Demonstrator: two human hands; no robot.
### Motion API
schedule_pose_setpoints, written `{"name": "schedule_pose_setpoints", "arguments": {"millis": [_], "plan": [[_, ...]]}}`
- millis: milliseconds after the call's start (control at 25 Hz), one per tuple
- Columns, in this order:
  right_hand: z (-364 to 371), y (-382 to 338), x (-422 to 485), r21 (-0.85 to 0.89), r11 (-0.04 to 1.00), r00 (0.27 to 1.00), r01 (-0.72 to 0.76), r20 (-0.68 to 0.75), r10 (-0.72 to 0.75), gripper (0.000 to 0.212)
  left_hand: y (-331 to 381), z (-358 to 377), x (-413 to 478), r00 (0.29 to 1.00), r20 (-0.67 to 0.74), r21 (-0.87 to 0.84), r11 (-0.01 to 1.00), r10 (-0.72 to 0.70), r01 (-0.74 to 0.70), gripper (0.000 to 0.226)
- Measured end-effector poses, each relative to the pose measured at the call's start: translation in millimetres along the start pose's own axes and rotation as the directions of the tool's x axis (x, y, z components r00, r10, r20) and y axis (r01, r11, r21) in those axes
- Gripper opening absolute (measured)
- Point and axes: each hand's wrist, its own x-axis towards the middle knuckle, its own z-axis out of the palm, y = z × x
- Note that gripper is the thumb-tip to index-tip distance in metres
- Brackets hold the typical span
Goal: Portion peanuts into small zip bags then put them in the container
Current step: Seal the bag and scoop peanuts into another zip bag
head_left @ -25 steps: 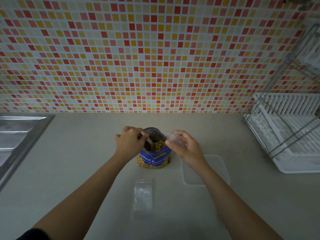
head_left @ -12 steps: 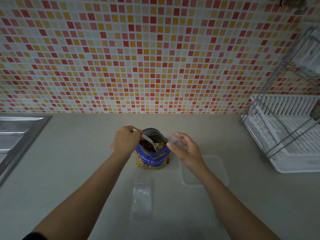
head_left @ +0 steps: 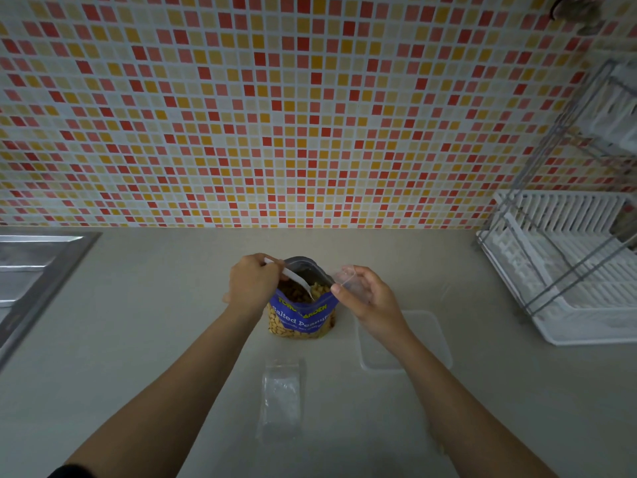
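We see a blue stand-up foil pouch of salted peanuts (head_left: 302, 312) upright at the centre of a pale beige countertop (head_left: 144, 326), its top open, w/ a clear window low on the front showing the nuts. Our left hand (head_left: 253, 286) sits just left of the pouch mouth, fingers closed around the handle of a white plastic spoon (head_left: 293, 277); the spoon slants down & right, its bowl inside the pouch among the peanuts. Our right hand (head_left: 367, 298) is just right of the pouch, thumb & fingers pinched on a small clear zip bag (head_left: 350, 281), held up beside the pouch's open top. We can't tell whether that bag has any nuts in it yet.

Under & behind the right wrist, a shallow clear rectangular plastic container (head_left: 434, 343) rests on the counter, near the pouch's right side. Closer to us, between both forearms, a flat stack of spare clear zip bags (head_left: 281, 401) lies on the counter, apart from the pouch.

Further out: a stainless steel sink (head_left: 31, 270) at the far left edge, a white plastic dish rack w/ a grey wire frame (head_left: 565, 277) at the right, & a mosaic tile wall in red, orange, yellow & cream (head_left: 275, 115) behind everything.
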Motion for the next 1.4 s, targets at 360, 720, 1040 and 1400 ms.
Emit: {"name": "schedule_pose_setpoints", "arguments": {"millis": [360,720,1040,1400], "plan": [[-4.9,-22.9,-6.1,-0.148,0.982,0.989,0.113,-0.074,-0.125,0.047,-1.6,-27.7,10.4,0.991,0.057,-0.261,0.957,-0.118,0.129,0.015],[6.8,-34.0,-1.9,-0.460,0.866,0.976,0.194,-0.002,-0.220,0.059,-7.6,-56.9,13.1,0.984,0.078,-0.372,0.911,-0.160,0.177,0.011],[26.6,-47.2,-0.2,-0.350,0.910,0.967,0.220,-0.043,-0.250,0.053,46.4,-71.3,-1.4,0.988,0.015,-0.281,0.949,0.153,-0.143,0.012],[35.6,-50.1,0.1,-0.040,0.989,0.977,0.140,-0.156,-0.145,0.039,57.5,-84.6,-18.3,0.801,-0.238,-0.018,0.823,0.549,-0.568,0.014]]}}
